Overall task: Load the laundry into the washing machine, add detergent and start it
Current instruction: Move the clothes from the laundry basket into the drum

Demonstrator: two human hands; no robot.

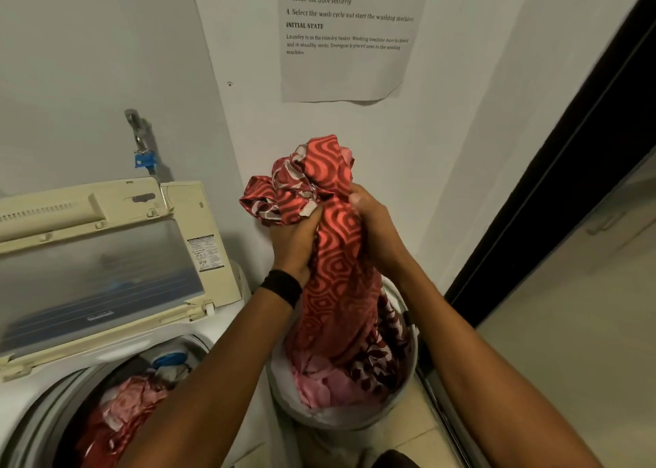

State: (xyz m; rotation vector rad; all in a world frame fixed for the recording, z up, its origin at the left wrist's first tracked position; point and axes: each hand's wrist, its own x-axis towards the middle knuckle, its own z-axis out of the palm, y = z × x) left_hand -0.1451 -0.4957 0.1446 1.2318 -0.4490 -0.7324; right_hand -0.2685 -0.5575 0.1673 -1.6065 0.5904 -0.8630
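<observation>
Both forearms reach forward. Nearest, low on my left, the white top-loading washing machine [21, 407] stands open, with pink and red laundry [120, 410] lying in its drum. Just right of it, on the tiled floor, sits the round white laundry basket [355, 423], which holds pink and dark-red floral cloth. Above the basket, my left hand [294, 240] and right hand [372, 219] grip a bunched red fabric with a pale wavy pattern [333, 254]. My fingers [309, 219] are clamped round it on both sides, and its tail hangs into the basket.

Step in hand: loading, judged partly done. Next move: raise the fabric until the tail clears the basket rim, carry it left, lower it into the drum.

Clearances: the raised cream lid [106, 272] stands behind the opening, the wall with its printed instruction sheet [348, 59] is close ahead, and a dark door frame [553, 183] bounds the right. Free room lies leftward.
</observation>
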